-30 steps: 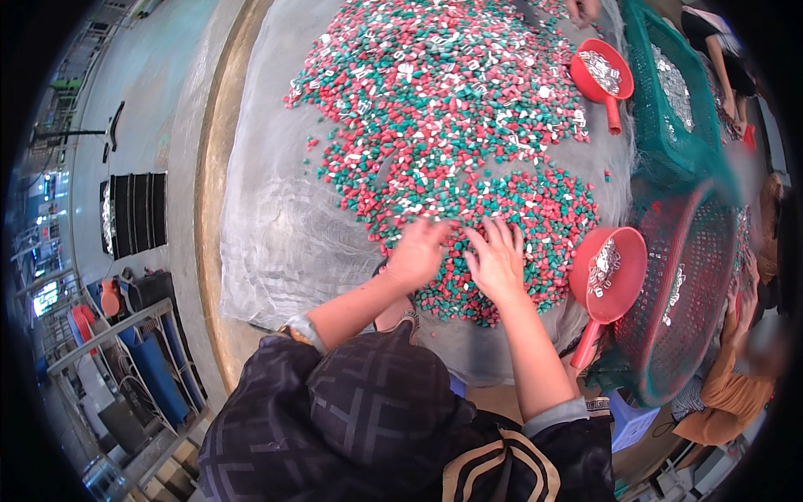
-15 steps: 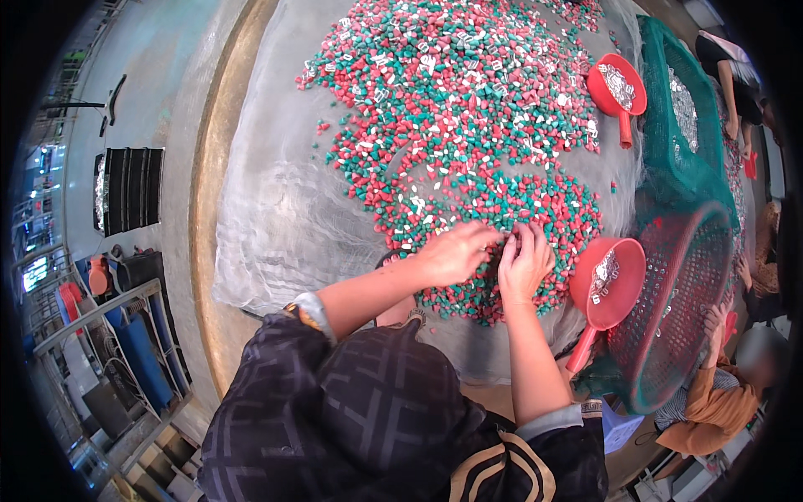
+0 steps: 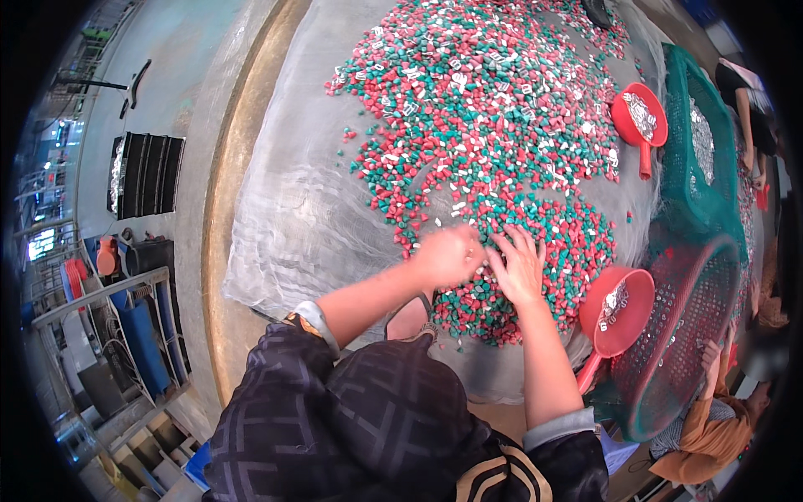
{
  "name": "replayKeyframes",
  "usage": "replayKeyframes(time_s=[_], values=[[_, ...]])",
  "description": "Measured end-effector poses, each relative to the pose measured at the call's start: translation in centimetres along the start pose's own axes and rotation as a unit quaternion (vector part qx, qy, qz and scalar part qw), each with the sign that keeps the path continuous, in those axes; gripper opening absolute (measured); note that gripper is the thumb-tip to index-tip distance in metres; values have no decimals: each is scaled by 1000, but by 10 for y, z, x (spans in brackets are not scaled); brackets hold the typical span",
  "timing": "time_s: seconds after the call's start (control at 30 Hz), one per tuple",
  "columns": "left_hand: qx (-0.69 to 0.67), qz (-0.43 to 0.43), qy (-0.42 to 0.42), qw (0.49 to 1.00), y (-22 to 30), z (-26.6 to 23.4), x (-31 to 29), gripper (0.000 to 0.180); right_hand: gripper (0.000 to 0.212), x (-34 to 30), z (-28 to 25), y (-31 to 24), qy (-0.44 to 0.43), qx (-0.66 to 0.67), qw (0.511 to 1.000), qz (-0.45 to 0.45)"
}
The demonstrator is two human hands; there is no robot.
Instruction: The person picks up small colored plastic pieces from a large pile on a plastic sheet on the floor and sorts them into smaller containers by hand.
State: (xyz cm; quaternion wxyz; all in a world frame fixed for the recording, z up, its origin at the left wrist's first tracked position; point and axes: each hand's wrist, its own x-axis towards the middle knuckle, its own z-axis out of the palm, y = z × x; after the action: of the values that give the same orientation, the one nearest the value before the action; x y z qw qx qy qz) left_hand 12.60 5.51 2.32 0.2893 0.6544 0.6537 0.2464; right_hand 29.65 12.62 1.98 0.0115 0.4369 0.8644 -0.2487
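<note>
– on the near part of the pile of small red, green and white pieces (image 3: 493, 109), how are the two hands held?

– the right hand (image 3: 520, 272) is palm down with its fingers spread, tips among the pieces. the left hand (image 3: 449, 256) is curled just to the left of it and blurred; i cannot tell whether it pinches anything.

– why spread the right one?

– probably because splayed fingers cover more loose pieces than a fist would.

– and the pale sheet (image 3: 284, 222) beneath?

– it runs out past the pile on the left, perhaps to keep stray pieces off the bare surface.

– why is the near red scoop (image 3: 631, 335) so close?

– for easy reach, i'd say: it sits just right of the pile, handle towards the person, silvery pieces (image 3: 613, 305) in its bowl. the far red scoop (image 3: 659, 130) holds similar ones.

– and the baskets?

– the red mesh basket (image 3: 669, 335) and, farther off, the green basket (image 3: 676, 125) stand on the right, maybe so that they don't crowd the pile.
</note>
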Motion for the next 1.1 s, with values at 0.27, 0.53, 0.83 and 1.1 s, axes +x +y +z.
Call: replayKeyframes(time_s=[0.27, 0.53, 0.83, 1.1], values=[[257, -230, 210, 915, -97, -38, 7, 33, 49, 7, 10, -46, 30, -61, 994, -89], [78, -180, 206, 959, -69, -35, -16, 37, 27, 5, 7, -5, 21, -92, 992, -84], [120, -183, 174, 960, -80, -24, 13, 35, 28, -30, -17, 20, -62, -115, 984, -121], [157, 81, -6, 984, -24, 39, 10, 44, 32, -10, -51, 54, 54, -41, 995, -80]])
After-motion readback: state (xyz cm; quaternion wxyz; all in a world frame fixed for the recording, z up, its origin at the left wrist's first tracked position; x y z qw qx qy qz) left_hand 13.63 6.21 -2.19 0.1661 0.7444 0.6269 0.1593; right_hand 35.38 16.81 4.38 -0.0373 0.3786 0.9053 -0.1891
